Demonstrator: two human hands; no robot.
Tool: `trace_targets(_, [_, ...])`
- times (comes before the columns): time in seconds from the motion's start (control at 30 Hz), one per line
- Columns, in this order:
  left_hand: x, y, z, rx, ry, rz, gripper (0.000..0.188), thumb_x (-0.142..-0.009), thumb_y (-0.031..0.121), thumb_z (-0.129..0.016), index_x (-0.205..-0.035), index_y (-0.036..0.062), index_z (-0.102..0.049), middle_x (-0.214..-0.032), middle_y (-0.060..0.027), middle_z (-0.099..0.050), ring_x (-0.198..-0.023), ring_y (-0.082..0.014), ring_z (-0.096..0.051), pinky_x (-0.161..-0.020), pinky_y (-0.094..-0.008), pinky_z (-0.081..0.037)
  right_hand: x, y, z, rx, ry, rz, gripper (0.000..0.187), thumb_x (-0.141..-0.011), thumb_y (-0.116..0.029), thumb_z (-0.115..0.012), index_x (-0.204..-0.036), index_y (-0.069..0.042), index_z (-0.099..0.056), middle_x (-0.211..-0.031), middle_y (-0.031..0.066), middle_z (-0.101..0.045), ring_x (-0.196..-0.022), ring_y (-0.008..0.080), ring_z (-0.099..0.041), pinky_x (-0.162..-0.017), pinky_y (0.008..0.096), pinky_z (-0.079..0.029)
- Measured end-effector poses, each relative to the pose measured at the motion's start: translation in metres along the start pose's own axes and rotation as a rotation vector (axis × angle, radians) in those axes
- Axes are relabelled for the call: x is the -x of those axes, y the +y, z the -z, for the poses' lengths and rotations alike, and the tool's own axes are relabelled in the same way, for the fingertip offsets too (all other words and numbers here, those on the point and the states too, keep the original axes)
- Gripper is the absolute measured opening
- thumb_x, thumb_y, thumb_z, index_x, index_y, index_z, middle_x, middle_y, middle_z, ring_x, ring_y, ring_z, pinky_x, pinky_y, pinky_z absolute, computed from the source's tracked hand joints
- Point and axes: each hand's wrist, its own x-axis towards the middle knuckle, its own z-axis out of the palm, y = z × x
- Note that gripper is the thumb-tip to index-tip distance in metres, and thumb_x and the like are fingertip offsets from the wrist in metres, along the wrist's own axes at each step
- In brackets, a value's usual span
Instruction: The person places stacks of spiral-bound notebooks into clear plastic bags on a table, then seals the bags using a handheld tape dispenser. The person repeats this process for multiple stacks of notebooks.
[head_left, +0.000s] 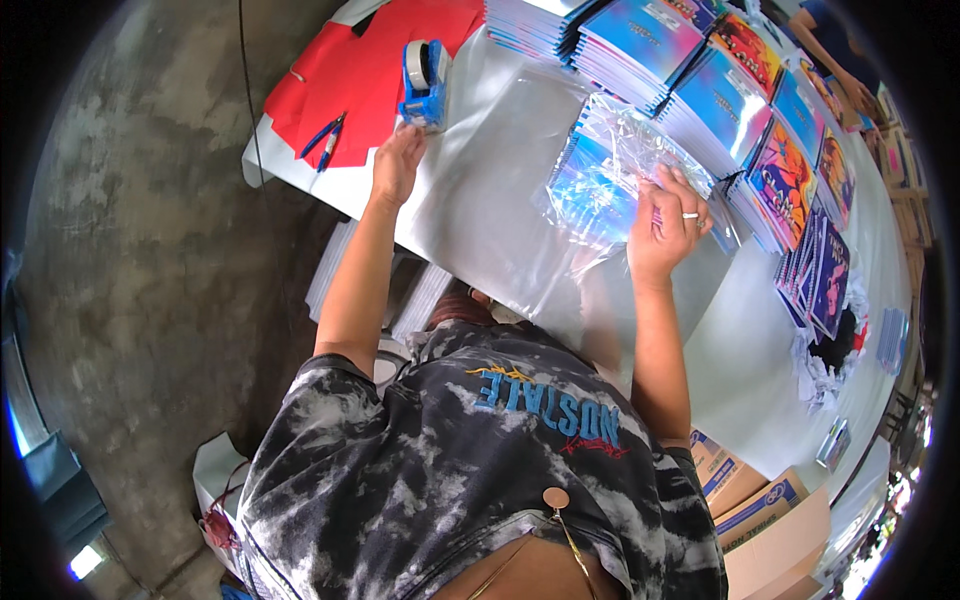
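My left hand [397, 165] is at the near end of a blue tape dispenser [423, 85], its fingertips drawn together against it. Whatever they pinch, perhaps tape, is too small to make out. A roll of tape sits in the dispenser. Farther right, my right hand [668, 220] has curled fingers on crinkled clear plastic wrap [615, 165]. Under that wrap lies a blue spiral notebook [590, 185], partly hidden by glare and by the hand. Both rest on a large clear sheet [480, 200] spread over the white table.
Red sheets [340, 75] lie at the far left with blue-handled pliers [325, 140] on them. Stacks of colourful spiral notebooks [715, 100] fill the far right. Crumpled scraps [825, 360] lie at the right side. Open cardboard boxes [780, 540] stand at the lower right.
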Motion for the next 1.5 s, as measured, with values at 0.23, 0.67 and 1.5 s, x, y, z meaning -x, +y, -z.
trace_targets(0.23, [-0.033, 0.026, 0.014, -0.613, 0.701, -0.609, 0.024, -0.088, 0.015, -0.056, -0.079, -0.0054, -0.064, -0.063, -0.0087, -0.060, -0.049, -0.0132, -0.054, -0.047, -0.0279, -0.044, -0.001, -0.003, -0.003, -0.045, 0.027, -0.016, 0.017, -0.068, -0.007, -0.072, -0.069, -0.016, -0.058, -0.093, -0.0049, -0.066, -0.094, 0.0136, -0.059, -0.082, 0.0292, -0.032])
trace_targets(0.67, [0.132, -0.019, -0.208, -0.469, -0.256, 0.151, 0.039, -0.080, 0.034, -0.069, -0.058, 0.0047, -0.056, -0.049, 0.0011, -0.048, -0.041, -0.0049, -0.038, -0.040, -0.0213, -0.030, -0.012, -0.011, 0.016, -0.030, -0.172, -0.037, 0.061, -0.068, -0.009, -0.067, -0.126, -0.014, -0.047, -0.098, 0.0002, -0.063, -0.091, 0.0182, -0.056, -0.082, 0.0331, -0.034])
trace_targets(1.5, [0.071, -0.022, -0.190, -0.323, -0.604, -0.162, 0.068, -0.054, 0.010, -0.081, -0.112, 0.0049, -0.045, -0.106, -0.0096, -0.053, -0.097, -0.0189, -0.050, -0.085, -0.0322, -0.043, 0.018, 0.032, 0.035, -0.852, -0.171, -0.537, 0.073, -0.059, -0.018, -0.084, -0.118, -0.004, -0.043, -0.123, 0.0086, -0.046, -0.114, 0.0211, -0.046, -0.097, 0.0325, -0.035])
